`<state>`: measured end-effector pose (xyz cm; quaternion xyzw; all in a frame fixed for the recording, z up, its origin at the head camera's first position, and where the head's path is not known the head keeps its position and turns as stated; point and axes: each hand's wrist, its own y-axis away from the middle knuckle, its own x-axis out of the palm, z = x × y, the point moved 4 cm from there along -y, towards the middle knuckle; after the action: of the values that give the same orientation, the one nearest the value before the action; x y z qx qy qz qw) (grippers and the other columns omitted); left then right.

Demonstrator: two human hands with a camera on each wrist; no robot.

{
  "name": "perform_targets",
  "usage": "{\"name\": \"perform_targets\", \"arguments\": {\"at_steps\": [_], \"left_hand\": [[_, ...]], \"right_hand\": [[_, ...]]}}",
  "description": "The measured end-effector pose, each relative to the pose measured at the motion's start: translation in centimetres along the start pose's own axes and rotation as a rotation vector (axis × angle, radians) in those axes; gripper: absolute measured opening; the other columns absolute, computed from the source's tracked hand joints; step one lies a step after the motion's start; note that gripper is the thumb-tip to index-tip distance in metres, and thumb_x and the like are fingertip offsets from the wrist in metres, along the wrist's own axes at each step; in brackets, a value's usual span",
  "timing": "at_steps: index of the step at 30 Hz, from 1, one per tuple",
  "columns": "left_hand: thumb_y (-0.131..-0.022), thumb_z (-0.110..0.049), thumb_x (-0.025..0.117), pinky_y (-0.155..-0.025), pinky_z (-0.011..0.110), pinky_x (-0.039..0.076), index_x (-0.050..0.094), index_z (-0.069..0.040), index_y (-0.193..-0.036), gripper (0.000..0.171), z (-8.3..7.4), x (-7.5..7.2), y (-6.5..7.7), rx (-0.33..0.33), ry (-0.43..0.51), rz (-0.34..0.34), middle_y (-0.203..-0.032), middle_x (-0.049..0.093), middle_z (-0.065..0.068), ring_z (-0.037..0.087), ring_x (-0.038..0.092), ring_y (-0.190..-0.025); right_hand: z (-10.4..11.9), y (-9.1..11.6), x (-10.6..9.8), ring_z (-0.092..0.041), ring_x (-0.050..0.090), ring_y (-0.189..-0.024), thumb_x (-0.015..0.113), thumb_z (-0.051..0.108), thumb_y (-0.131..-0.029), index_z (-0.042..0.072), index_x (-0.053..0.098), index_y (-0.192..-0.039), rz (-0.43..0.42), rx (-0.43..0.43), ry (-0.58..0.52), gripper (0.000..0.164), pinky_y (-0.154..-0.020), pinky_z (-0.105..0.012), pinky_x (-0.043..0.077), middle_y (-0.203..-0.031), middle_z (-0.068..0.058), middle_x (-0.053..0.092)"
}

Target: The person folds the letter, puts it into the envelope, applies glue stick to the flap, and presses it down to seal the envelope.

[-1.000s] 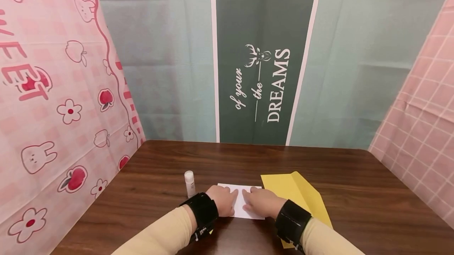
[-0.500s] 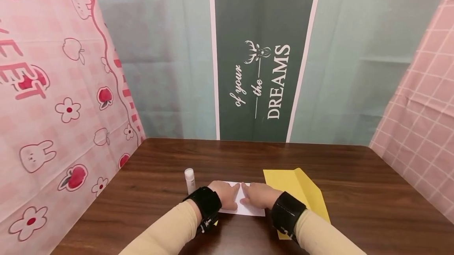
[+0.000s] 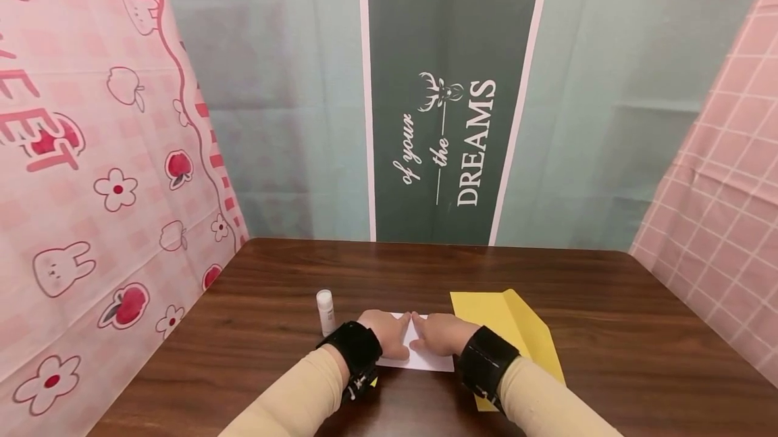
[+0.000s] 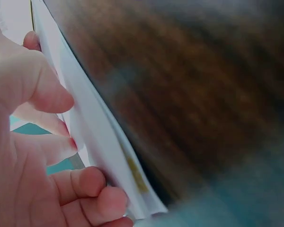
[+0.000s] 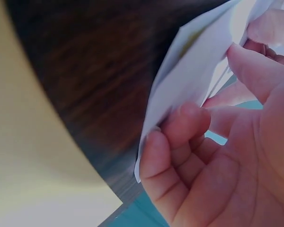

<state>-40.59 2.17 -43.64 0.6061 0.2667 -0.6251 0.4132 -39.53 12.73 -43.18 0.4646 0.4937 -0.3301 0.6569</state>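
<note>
A folded white paper point(image 3: 419, 361) lies on the table under both hands. My left hand point(image 3: 385, 334) presses its left part, and my right hand point(image 3: 442, 334) presses its right part. The two index fingertips nearly meet at the paper's far edge, with the thumbs spread below them. In the left wrist view the white paper point(image 4: 97, 125) shows stacked layers with a yellow patch near one end. Seen from the right wrist, fingertips touch the white paper point(image 5: 199, 66) and the outer fingers bend. The palms are hidden from the head view.
A white glue stick point(image 3: 325, 312) stands upright left of the left hand. Yellow creased paper point(image 3: 486, 309) lies to the right, partly under the right wrist. A small yellow corner point(image 3: 374, 381) shows beside the left wristband. The brown wooden table point(image 3: 292, 268) ends at a cloth backdrop point(image 3: 292, 119).
Both index fingertips have moved toward the white paper's far edge and closer together. Over the last half second the hands have hardly moved. The head view has shifted slightly.
</note>
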Motion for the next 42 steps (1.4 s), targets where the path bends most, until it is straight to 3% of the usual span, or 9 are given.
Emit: {"name": "perform_targets", "arguments": {"at_steps": [9,22,42], "left_hand": [[-0.075,-0.045,0.063,-0.063,0.031,0.048,0.048,-0.022,-0.137,0.067,-0.11,-0.04,0.09,0.0,0.0,-0.025,-0.081,0.068,0.004,0.016,0.06,-0.07],[-0.079,-0.049,0.059,-0.062,0.031,0.047,0.047,-0.021,-0.138,0.066,-0.53,-0.21,0.39,-0.031,0.008,-0.025,-0.088,0.069,0.003,0.015,0.061,-0.074],[-0.078,-0.049,0.061,-0.064,0.032,0.049,0.051,-0.015,-0.133,0.065,-0.45,0.05,0.31,-0.039,0.048,-0.061,-0.093,0.069,0.007,0.017,0.062,-0.076]], "right_hand": [[0.06,0.13,-0.04,-0.027,0.055,-0.112,0.057,0.042,-0.089,0.006,0.045,-0.138,0.0,0.007,0.003,0.061,-0.096,-0.041,0.041,-0.12,-0.016,0.06],[0.37,0.14,-0.1,-0.026,0.057,-0.11,0.056,0.047,-0.087,0.008,0.042,-0.139,0.037,0.031,0.052,0.067,-0.094,-0.041,0.042,-0.118,-0.015,0.061],[0.27,0.1,0.08,-0.027,0.056,-0.111,0.057,0.046,-0.088,0.006,0.042,-0.139,0.016,0.034,0.024,0.067,-0.094,-0.041,0.042,-0.118,-0.017,0.06]]}}
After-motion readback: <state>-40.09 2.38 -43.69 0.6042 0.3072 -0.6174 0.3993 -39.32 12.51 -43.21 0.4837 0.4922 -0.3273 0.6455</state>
